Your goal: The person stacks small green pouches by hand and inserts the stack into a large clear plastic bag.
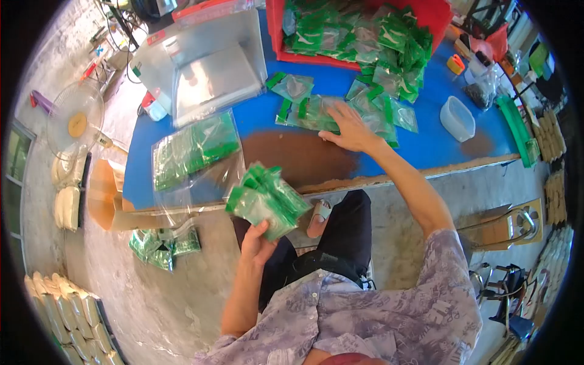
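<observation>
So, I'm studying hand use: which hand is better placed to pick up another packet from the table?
Probably the right hand: it is spread at the green-edged plastic packets on the blue table, while the left hand holds a stack of similar packets.

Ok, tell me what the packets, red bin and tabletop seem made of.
Packets: likely glossy plastic film, clear and green, catching glare. Red bin: probably smooth plastic, given its even colour and thin walls. Tabletop: perhaps board under worn blue paint or laminate; brown patches show, and its front edge looks ragged.
</observation>
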Demonstrator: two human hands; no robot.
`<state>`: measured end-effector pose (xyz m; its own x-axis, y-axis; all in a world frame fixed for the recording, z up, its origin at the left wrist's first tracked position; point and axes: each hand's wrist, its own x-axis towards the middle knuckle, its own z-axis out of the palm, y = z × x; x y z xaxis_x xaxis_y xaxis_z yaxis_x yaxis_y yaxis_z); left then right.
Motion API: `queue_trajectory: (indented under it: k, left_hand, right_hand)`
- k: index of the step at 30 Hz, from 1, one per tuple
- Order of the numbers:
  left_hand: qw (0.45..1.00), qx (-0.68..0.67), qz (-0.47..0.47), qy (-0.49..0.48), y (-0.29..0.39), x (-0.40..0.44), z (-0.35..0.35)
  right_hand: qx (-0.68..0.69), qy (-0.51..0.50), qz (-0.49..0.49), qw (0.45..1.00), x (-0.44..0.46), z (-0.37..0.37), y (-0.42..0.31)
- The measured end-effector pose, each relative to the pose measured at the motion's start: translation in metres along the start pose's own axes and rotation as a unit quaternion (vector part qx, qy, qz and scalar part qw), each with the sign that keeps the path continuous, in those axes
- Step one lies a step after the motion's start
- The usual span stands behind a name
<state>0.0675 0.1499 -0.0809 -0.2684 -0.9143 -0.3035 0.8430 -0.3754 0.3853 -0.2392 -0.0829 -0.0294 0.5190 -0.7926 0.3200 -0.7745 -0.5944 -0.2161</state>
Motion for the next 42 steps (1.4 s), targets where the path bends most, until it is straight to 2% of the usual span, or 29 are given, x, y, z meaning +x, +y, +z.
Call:
queue_trajectory:
  k: [1, 3, 5, 8, 11, 12, 16, 19, 20, 23, 24, 28, 31, 32, 35, 36, 37, 38, 39, 41, 42]
  left_hand:
    - [1.000, -0.024, -0.007, -0.010, -0.001, -0.005, 0.005]
    - [0.998, -0.047, -0.019, -0.023, -0.002, -0.009, 0.017]
    - [0.997, -0.068, -0.033, -0.021, -0.010, -0.014, 0.019]
    - [0.999, -0.036, -0.031, -0.010, -0.018, -0.008, -0.011]
    - [1.000, -0.006, 0.019, 0.007, -0.015, -0.015, 0.002]
    - [1.000, -0.001, 0.029, 0.009, -0.016, -0.015, -0.006]
    - [0.996, -0.005, 0.079, 0.048, -0.023, -0.011, 0.020]
    - [0.994, -0.025, 0.083, 0.074, -0.032, 0.002, 0.027]
    - [0.993, -0.027, 0.078, 0.079, -0.033, 0.004, 0.026]
    - [0.996, -0.024, 0.037, 0.078, -0.032, 0.006, 0.031]
    - [0.996, -0.015, 0.036, 0.081, -0.033, 0.005, 0.028]
    - [0.995, -0.006, 0.047, 0.088, -0.033, 0.000, 0.025]
    - [0.993, -0.047, 0.040, 0.102, -0.040, 0.000, 0.025]
    - [0.993, -0.055, 0.041, 0.097, -0.041, 0.001, 0.027]
    - [0.993, -0.074, 0.049, 0.079, -0.039, 0.003, 0.034]
    - [0.993, -0.072, 0.054, 0.082, -0.039, 0.005, 0.036]
    - [0.993, -0.069, 0.056, 0.082, -0.038, 0.008, 0.039]
    - [0.992, -0.051, 0.060, 0.095, -0.035, 0.006, 0.048]
    - [0.994, -0.059, 0.051, 0.079, -0.039, 0.005, 0.043]
    - [0.994, -0.078, 0.053, 0.047, -0.039, 0.011, 0.028]
    - [0.994, -0.077, 0.053, 0.061, -0.037, 0.008, 0.028]
  right_hand:
    - [-0.069, 0.010, 0.037, 0.997, 0.005, -0.003, -0.004]
    - [-0.079, -0.068, 0.051, 0.993, -0.004, -0.013, -0.048]
    - [0.009, -0.076, 0.043, 0.996, -0.003, -0.018, -0.087]
    - [0.142, -0.058, 0.063, 0.986, 0.003, 0.011, -0.083]
    - [0.074, 0.030, -0.026, 0.996, -0.007, 0.004, -0.070]
    - [0.051, -0.031, 0.008, 0.998, -0.015, -0.007, -0.075]
    - [0.038, -0.079, -0.087, 0.992, -0.056, -0.013, -0.088]
    - [0.266, -0.152, -0.154, 0.939, -0.073, -0.015, -0.105]
    - [0.276, -0.143, -0.142, 0.940, -0.070, -0.012, -0.100]
    - [0.134, 0.014, -0.087, 0.987, -0.036, -0.023, -0.076]
    - [0.105, 0.004, -0.075, 0.992, -0.033, -0.022, -0.076]
    - [0.104, -0.098, -0.200, 0.969, -0.048, -0.033, -0.102]
    - [0.281, -0.106, -0.141, 0.943, -0.050, -0.013, -0.111]
    - [0.294, -0.105, -0.130, 0.941, -0.048, -0.013, -0.111]
    - [0.553, -0.156, 0.029, 0.818, -0.039, -0.009, -0.128]
    - [0.574, -0.234, 0.087, 0.780, -0.030, -0.017, -0.130]
    - [0.463, -0.153, 0.018, 0.873, -0.005, -0.011, -0.118]
    - [0.337, -0.068, -0.049, 0.938, 0.032, 0.001, -0.095]
    - [0.199, 0.017, -0.103, 0.974, 0.040, 0.009, -0.078]
    - [0.120, -0.021, -0.128, 0.984, 0.032, 0.023, -0.064]
    - [0.080, -0.038, -0.144, 0.986, 0.034, 0.027, -0.059]
